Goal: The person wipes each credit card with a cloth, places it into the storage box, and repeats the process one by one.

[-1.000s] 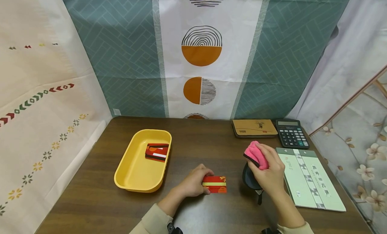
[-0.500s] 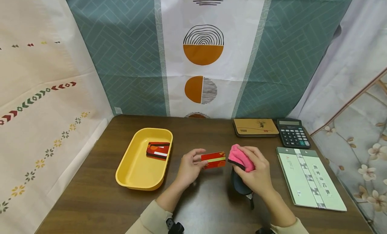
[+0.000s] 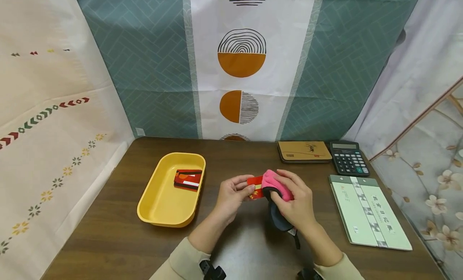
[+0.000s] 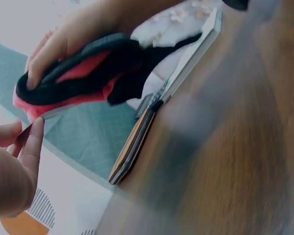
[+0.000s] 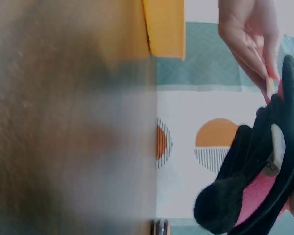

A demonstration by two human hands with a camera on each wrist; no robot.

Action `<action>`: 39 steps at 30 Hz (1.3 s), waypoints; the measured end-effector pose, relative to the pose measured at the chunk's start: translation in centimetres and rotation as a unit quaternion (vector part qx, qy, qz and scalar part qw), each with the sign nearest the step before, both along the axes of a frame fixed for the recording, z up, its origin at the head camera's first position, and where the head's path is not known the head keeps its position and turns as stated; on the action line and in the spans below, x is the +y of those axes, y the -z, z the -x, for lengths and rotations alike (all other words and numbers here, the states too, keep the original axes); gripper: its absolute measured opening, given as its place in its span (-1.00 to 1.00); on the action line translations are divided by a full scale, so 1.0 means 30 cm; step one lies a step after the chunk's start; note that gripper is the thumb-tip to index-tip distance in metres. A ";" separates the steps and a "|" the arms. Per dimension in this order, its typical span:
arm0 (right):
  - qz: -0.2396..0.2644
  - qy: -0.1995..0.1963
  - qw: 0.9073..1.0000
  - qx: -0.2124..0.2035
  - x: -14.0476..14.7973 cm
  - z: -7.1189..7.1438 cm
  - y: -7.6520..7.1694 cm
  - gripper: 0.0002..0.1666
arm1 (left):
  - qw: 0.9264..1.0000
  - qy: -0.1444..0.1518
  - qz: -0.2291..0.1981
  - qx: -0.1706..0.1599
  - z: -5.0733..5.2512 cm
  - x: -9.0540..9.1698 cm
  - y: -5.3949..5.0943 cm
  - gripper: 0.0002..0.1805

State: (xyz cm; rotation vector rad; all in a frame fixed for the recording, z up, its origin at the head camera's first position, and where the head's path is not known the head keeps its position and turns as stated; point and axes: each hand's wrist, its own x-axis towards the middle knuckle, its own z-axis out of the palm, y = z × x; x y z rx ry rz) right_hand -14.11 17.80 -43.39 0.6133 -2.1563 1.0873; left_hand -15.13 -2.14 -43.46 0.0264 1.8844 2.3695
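In the head view, my left hand [image 3: 230, 195] pinches a red bank-type card [image 3: 252, 181] with a yellow stripe, held above the table. My right hand [image 3: 298, 201] grips a pink cloth [image 3: 272, 179] with a dark edge and underside, and a dark loop hangs from it. The cloth covers the card's right end, hiding that part. In the left wrist view, the card's thin edge runs from the left fingertips [image 4: 38, 126] to the cloth [image 4: 27, 108]. The right wrist view has the cloth's dark folds [image 5: 225, 200] and a small white label.
A yellow tray [image 3: 164, 209] with red cards [image 3: 187, 179] inside stands at the left. Along the right side of the table lie a tan-covered notebook [image 3: 304, 151], a black calculator [image 3: 349, 161] and a pale green notebook [image 3: 372, 213].
My left hand has lifted the card from low over the table and tilted it. My right hand has moved left with the cloth, which now overlaps the card's end.
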 end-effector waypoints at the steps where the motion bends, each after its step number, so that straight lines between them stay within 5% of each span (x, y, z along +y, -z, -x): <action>1: -0.011 0.009 1.000 0.009 -0.009 -0.003 0.003 -0.51 | 1.000 -0.004 -0.008 -0.007 -0.001 0.002 0.000 -0.66; 7: -0.059 0.029 0.998 0.026 -0.056 -0.027 0.031 -0.40 | 0.996 -0.027 -0.077 -0.030 -0.002 0.021 0.010 -0.66; 10: -0.027 0.037 0.999 0.018 -0.074 -0.034 0.044 -0.45 | 0.995 -0.036 -0.089 -0.027 -0.008 0.028 0.009 -0.67; 14: 0.040 0.070 0.995 0.060 -0.104 -0.027 0.049 -0.57 | 0.996 -0.032 -0.086 -0.014 -0.020 0.034 -0.001 -0.66; 17: 0.062 0.089 0.990 0.090 -0.120 -0.020 0.048 -0.48 | 0.996 -0.031 -0.085 0.000 -0.026 0.035 -0.008 -0.66; 21: 0.060 0.081 0.992 0.078 -0.122 -0.022 0.052 -0.35 | 0.996 -0.036 -0.084 0.013 -0.028 0.029 -0.015 -0.66; 28: -0.003 0.059 0.998 0.027 -0.091 -0.033 0.036 -0.31 | 0.997 -0.029 -0.068 0.006 -0.032 0.019 -0.007 -0.65; 33: -0.046 0.084 0.991 0.091 -0.049 -0.008 -0.004 -0.46 | 0.998 -0.045 -0.052 -0.005 -0.032 0.020 -0.001 -0.66; 39: -0.103 0.091 0.980 0.144 -0.045 0.001 -0.015 -0.57 | 0.997 -0.029 -0.072 -0.002 -0.043 0.031 -0.027 -0.65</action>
